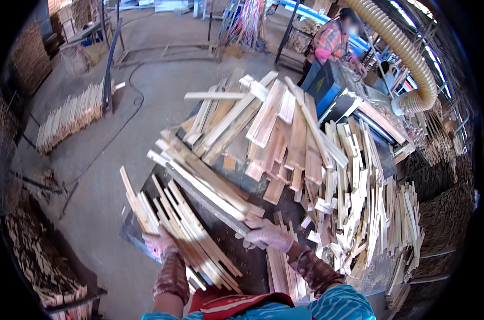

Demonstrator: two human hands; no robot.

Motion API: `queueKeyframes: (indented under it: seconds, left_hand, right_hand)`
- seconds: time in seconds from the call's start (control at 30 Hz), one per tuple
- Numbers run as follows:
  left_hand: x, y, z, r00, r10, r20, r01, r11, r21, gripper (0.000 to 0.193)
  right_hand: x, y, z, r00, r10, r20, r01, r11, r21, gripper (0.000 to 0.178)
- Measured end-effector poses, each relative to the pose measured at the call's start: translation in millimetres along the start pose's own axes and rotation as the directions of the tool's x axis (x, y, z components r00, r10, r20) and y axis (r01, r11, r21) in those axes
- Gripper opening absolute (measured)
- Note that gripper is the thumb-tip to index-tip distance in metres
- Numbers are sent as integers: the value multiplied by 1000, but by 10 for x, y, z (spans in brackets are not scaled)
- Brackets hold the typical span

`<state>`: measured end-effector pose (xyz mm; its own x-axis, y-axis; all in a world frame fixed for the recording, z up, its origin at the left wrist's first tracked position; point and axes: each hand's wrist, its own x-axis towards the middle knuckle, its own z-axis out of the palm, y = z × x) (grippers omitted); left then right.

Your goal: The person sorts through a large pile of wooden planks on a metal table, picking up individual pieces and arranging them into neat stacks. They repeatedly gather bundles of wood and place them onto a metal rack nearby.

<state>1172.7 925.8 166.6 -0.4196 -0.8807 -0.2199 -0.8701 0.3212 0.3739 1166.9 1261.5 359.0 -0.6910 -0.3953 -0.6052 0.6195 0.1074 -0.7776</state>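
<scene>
My left hand (161,244), in a pale glove, is closed on the left edge of a bundle of thin wooden strips (202,242) lying slanted at the near left of the dark worktable (252,261). My right hand (268,236), gloved as well, grips the near end of a long greyish wooden strip (206,200). That strip runs toward the far left along a stack of thicker wooden strips (215,178). The right fingers partly hide its end.
Pale boards (287,133) are heaped on the table's far side, with many loose strips (354,197) at the right. Beyond stands a blue machine (327,85) with a ribbed hose (420,53), where another person (332,42) works. A strip pile (74,114) lies on the floor at left.
</scene>
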Motion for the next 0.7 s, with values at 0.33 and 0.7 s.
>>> queueKeyframes:
  seconds: [0.33, 0.7]
  left_hand:
    - [125, -118, 141, 995, -58, -84, 57, 998, -14, 93]
    - [108, -55, 202, 997, -42, -61, 46, 997, 57, 93]
  right_hand:
    - [-174, -1846, -1341, 467, -762, -448, 241, 598, -765, 59]
    - [1399, -3792, -2124, 103, -991, -80, 159, 96, -983, 51]
